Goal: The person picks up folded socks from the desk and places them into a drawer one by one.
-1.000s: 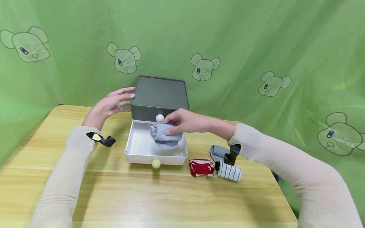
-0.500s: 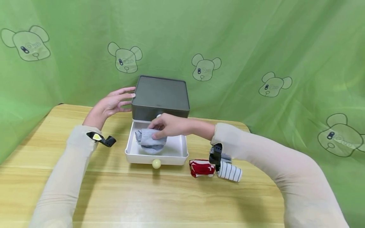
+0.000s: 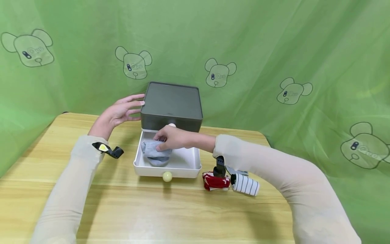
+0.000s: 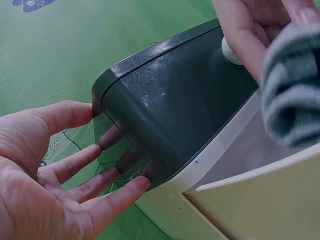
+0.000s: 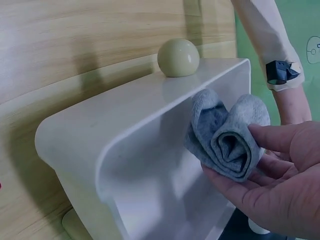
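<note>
My right hand [image 3: 173, 137] pinches a rolled grey pair of socks [image 5: 230, 135] between thumb and fingers. In the head view the grey roll [image 3: 155, 154] is over the left part of the pulled-out white drawer [image 3: 186, 173]; the right wrist view shows its coiled end inside the drawer's walls. With straight, spread fingers my left hand [image 3: 118, 110] touches the left side of the dark grey drawer box [image 4: 180, 95]. Its fingertips [image 4: 142, 184] press on the glossy side wall.
To the drawer's right lie a red-and-white sock roll [image 3: 215, 182], a white striped roll [image 3: 246, 184] and a grey roll [image 3: 239, 171], partly hidden by my right sleeve. A round cream knob [image 3: 167, 176] sticks out from the drawer front. A green curtain [image 3: 259, 51] hangs behind the wooden table [image 3: 137, 210].
My right hand has carried the grey socks leftward and lower, from the drawer's right part to its left. My left hand stays against the box.
</note>
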### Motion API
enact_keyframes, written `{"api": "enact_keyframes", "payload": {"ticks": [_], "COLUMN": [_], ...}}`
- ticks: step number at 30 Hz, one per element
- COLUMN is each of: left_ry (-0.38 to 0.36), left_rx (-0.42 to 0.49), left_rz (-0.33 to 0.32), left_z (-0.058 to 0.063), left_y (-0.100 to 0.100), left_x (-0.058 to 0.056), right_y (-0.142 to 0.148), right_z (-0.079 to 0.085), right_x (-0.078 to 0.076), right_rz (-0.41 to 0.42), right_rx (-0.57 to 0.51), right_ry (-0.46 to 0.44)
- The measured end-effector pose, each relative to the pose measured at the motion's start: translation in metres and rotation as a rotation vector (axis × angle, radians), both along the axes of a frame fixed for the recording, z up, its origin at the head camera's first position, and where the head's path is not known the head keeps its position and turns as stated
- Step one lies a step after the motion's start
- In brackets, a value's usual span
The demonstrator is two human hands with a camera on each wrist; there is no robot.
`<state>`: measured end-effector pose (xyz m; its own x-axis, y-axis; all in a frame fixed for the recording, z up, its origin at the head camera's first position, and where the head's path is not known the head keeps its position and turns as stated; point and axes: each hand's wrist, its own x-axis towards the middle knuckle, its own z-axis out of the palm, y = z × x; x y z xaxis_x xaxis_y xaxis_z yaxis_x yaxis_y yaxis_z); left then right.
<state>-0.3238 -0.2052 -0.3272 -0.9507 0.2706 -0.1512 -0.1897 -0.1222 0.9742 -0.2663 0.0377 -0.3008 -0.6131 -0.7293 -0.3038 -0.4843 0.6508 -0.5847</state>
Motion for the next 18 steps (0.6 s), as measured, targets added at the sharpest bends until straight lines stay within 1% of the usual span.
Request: {"api": "enact_keyframes", "payload": {"ticks": [4,9,18], "left_ry": [-0.007,-0.009,-0.004], "left_rx": [0.003,0.004,0.004], "left_rz": [0.007,0.006,0.012], "left_z": [0.000,-0.001,-0.001], "left_y": [0.000,0.000,0.001], "left_x": [0.000,0.000,0.000], "right_y": [-0.003,-0.006,-0.005], "right_z": [-0.005,-0.011,-0.018], "right_x": [0.000,0.000,0.001], "right_rz": [0.000,0.020,0.025], "right_rx": [0.004,0.004,-0.014], "right_ry": [0.007,0.022,0.025]}}
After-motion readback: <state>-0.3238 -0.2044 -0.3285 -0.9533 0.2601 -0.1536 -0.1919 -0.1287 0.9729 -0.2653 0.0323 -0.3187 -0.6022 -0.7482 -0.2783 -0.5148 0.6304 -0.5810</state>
